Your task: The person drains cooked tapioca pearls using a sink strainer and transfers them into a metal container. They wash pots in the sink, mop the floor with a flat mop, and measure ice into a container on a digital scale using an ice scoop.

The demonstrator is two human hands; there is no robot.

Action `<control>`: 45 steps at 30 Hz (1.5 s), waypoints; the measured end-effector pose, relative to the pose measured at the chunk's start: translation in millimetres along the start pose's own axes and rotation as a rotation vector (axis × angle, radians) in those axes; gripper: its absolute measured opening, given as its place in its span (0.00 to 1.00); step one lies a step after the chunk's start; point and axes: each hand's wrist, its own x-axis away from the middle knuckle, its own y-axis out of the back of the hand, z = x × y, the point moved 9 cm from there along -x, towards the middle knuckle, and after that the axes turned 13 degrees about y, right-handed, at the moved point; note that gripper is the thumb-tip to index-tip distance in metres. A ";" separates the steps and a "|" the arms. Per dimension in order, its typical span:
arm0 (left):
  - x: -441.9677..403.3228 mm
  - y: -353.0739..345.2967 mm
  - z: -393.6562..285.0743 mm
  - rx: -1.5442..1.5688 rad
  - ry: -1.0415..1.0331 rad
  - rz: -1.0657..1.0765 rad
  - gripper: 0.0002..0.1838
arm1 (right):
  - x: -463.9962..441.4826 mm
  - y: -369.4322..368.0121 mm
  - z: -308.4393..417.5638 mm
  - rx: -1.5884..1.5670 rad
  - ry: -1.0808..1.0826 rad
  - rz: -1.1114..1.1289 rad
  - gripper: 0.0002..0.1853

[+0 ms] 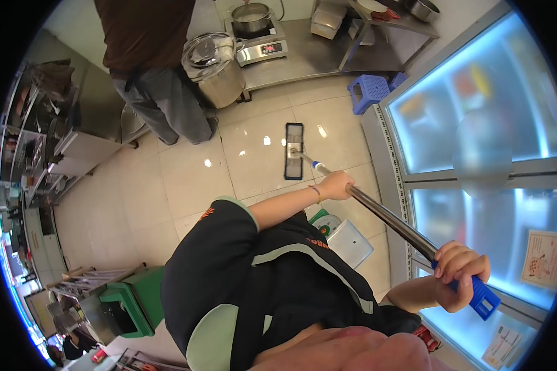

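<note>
A flat mop lies across the middle of the view, its dark-edged rectangular head (pixel 294 167) resting on the tiled floor. From the head, the metal pole (pixel 390 219) slants up to the right and ends in a blue plastic grip (pixel 484 302). My left hand (pixel 335 185), with a thin band at the wrist, is closed around the pole partway down. Higher up, my right hand (pixel 462 272) wraps around the blue grip. Below the pole, near my body, stands a green dial scale (pixel 323 221) with a metal tray (pixel 351 245).
A person in dark clothes (pixel 158 93) stands at the far left beside a big lidded steel pot (pixel 220 83). An induction cooker (pixel 263 52) holds another pot. Blue stools (pixel 369 94) and a lit glass-door fridge (pixel 476 123) border the right. A green bin (pixel 136 303) is lower left.
</note>
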 end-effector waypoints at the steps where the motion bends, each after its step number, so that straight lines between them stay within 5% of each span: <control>1: 11.9 6.7 5.6 0.014 0.012 -0.020 0.21 | -3.2 -3.6 -2.5 -0.053 -0.006 0.013 0.08; 6: 94.7 69.2 61.0 -0.053 0.216 -0.165 0.08 | -12.2 -38.3 -50.3 -0.315 -0.078 0.039 0.08; 14: 298.6 168.7 210.9 -0.214 0.692 -0.451 0.08 | 86.5 -216.4 -177.1 -0.978 -0.378 0.272 0.08; 19: 409.2 175.4 293.2 -0.256 1.133 -0.781 0.17 | 183.1 -267.4 -216.8 -0.896 -0.529 0.376 0.08; 26: 438.6 133.1 323.1 -0.357 1.366 -0.606 0.19 | 209.1 -237.7 -191.2 -0.780 -0.540 0.595 0.06; 29: 422.6 137.4 301.7 -0.461 1.307 -0.558 0.18 | 178.3 -228.9 -173.8 -0.811 -0.486 0.538 0.15; 35: 321.6 113.0 268.9 -0.598 1.107 -0.141 0.22 | 140.9 -162.5 -179.9 -0.730 -0.417 0.314 0.38; 38: 282.6 92.6 255.0 -0.561 1.035 0.026 0.19 | 136.6 -121.4 -179.7 -0.822 -0.421 0.040 0.37; 43: 228.6 53.1 248.7 -0.638 0.797 -0.009 0.14 | 108.6 -75.5 -152.8 -0.800 -0.313 -0.036 0.34; 45: 191.9 58.8 183.4 -0.591 0.730 0.026 0.12 | 79.2 -53.4 -132.2 -0.756 -0.229 -0.018 0.31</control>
